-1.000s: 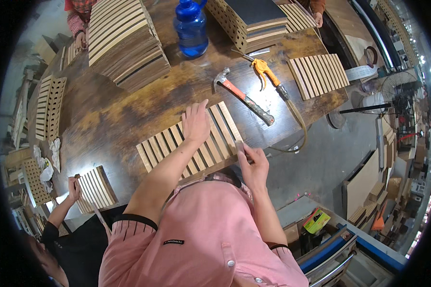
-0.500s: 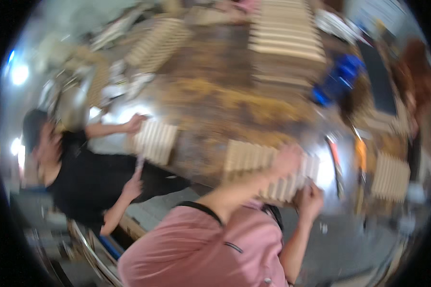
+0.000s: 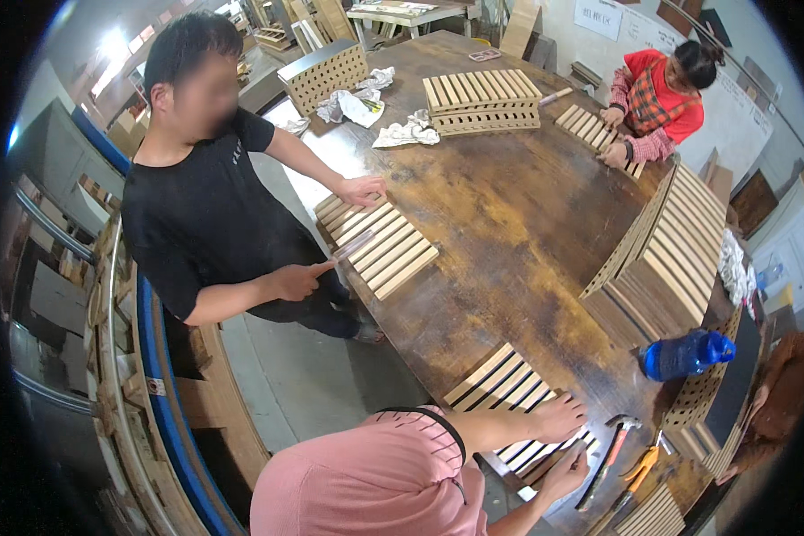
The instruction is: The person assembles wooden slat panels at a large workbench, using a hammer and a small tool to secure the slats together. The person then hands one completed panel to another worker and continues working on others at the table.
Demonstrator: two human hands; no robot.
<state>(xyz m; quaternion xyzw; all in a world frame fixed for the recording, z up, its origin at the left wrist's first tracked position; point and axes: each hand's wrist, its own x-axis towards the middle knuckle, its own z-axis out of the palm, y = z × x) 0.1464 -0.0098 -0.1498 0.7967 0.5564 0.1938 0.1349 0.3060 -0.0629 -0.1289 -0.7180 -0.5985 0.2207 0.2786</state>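
Note:
A slatted wooden panel (image 3: 496, 382), pale strips with dark gaps, lies at the table's near edge. Across it rests my left hand (image 3: 558, 417), its fingers stretched out over the slats. My right hand (image 3: 565, 471) is closed at the panel's right end, thumb and fingers drawn together. What it pinches, if anything, is too small to make out. Just right of that hand lies a claw hammer (image 3: 611, 457) with a red and black handle. Beside it is an orange-handled tool (image 3: 640, 468). My left forearm covers part of the panel.
A tall stack of slatted panels (image 3: 668, 255) and a blue bottle (image 3: 688, 355) stand at the right. A co-worker in black (image 3: 214, 192) handles another panel (image 3: 384, 246) at the left. Another person in red (image 3: 659, 103) works across the table. White crumpled cloths (image 3: 406, 131) lie farther back.
The view has swung, bringing the co-workers and the far table into clearer sight. My left hand stays over the panel and my right hand stays at its right end.

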